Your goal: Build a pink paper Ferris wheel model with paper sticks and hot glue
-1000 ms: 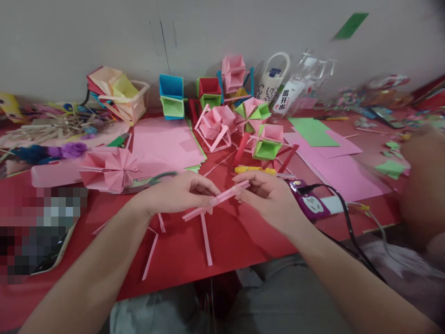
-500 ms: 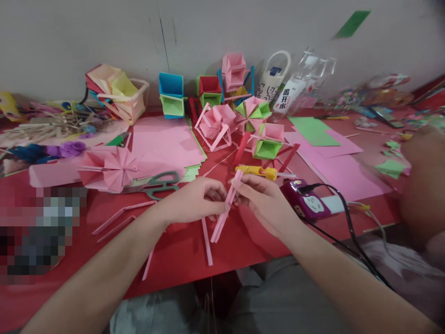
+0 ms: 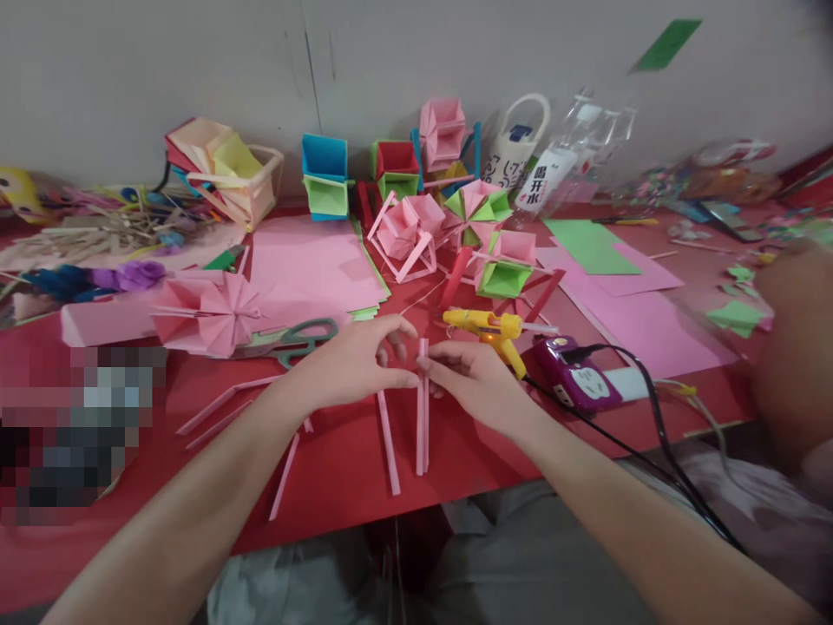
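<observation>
My right hand (image 3: 472,382) pinches a folded pink paper strip (image 3: 423,430) that stands nearly upright in the view, over the red table. It looks doubled, with two narrow lengths side by side. On its other side, my left hand (image 3: 357,360) has its thumb and fingers spread apart, the thumb tip close to the strip; whether it touches I cannot tell. Another pink strip (image 3: 389,447) lies just left of the held one, its upper end behind my left hand. More bent pink strips (image 3: 225,404) lie under and beside my left forearm.
A yellow glue gun (image 3: 485,324) lies beyond my right hand, near a purple power socket (image 3: 576,373) with black cords. Green-handled scissors (image 3: 305,338) lie beyond my left wrist. Folded paper models (image 3: 409,230) and bottles (image 3: 547,178) line the wall. Another person's arm (image 3: 794,347) is at right.
The pink strip has swung from a slant to nearly upright and sits slightly lower. My left fingers have opened away from it, and my right hand has moved slightly down, showing more of the glue gun.
</observation>
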`<state>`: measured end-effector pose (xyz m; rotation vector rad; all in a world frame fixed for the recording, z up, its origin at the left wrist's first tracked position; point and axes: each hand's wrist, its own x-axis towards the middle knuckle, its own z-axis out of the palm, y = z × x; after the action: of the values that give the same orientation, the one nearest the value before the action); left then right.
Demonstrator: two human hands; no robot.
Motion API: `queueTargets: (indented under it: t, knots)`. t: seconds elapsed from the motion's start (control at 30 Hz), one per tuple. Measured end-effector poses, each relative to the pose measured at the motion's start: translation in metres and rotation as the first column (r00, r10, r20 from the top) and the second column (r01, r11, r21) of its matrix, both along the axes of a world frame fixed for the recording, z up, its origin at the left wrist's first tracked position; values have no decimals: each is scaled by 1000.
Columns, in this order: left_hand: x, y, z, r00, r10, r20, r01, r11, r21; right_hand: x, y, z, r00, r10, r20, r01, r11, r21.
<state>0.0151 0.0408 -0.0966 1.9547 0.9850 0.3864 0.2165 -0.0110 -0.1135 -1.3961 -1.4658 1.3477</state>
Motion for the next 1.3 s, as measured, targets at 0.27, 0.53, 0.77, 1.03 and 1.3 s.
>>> queueTargets:
  t: [0.27,0.53,0.77,1.03,1.3]
  knots:
    - [3,-6,-7,972,-92,-216,153,947,282,-3,6,-12,997,10,80,-11,1000,7]
    - [11,-21,-13,938,-160,-309,256,919,300,-2,13,-26,996,-55,71,48,994,99]
    - [13,-29,-14,924,-141,-355,255,919,300,-2,14,-30,994,-90,58,85,993,86]
    - [16,-31,-14,914,-132,-383,254,923,288,-4,15,-31,980,-91,176,60,983,175]
    - [13,-29,-19,917,-135,-376,260,916,305,-9,11,-21,838,-123,532,-49,954,297]
